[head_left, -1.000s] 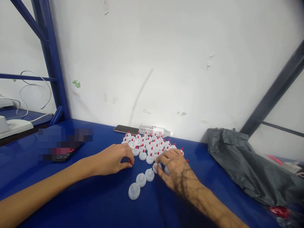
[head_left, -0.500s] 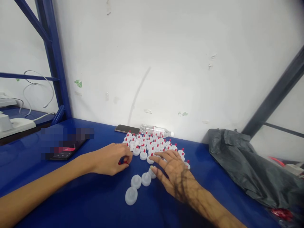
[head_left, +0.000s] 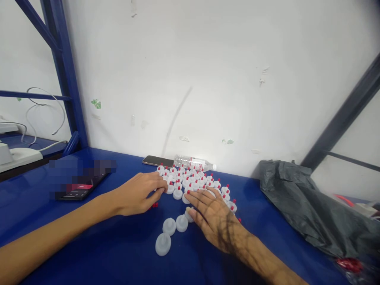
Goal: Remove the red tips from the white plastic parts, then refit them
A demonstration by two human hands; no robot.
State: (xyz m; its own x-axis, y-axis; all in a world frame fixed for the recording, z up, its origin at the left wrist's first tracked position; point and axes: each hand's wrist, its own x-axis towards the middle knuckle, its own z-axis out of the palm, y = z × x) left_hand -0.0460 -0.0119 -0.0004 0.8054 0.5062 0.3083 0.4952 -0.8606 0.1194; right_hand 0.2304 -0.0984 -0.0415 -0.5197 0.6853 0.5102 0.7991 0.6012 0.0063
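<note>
My left hand is at the left edge of a cluster of white caps with red tips, its fingers bent and thumb and fingertips drawn together. What lies between them is hidden. Just under that hand a few small red tips rest on the table. My right hand lies low over the cluster's near side, fingers stretched out, hiding some caps. Beside its thumb is a white cap without a red tip. Another bare cap and two more, including the nearest one, run in a line toward me.
Behind the cluster lie a clear plastic bottle and a phone. A second, partly blurred phone is on the left. A dark plastic bag covers the right side of the blue table. A white wall stands behind.
My left hand has shifted slightly up and away from the small red tips, which now show more. My right hand has flattened a little over the caps.
</note>
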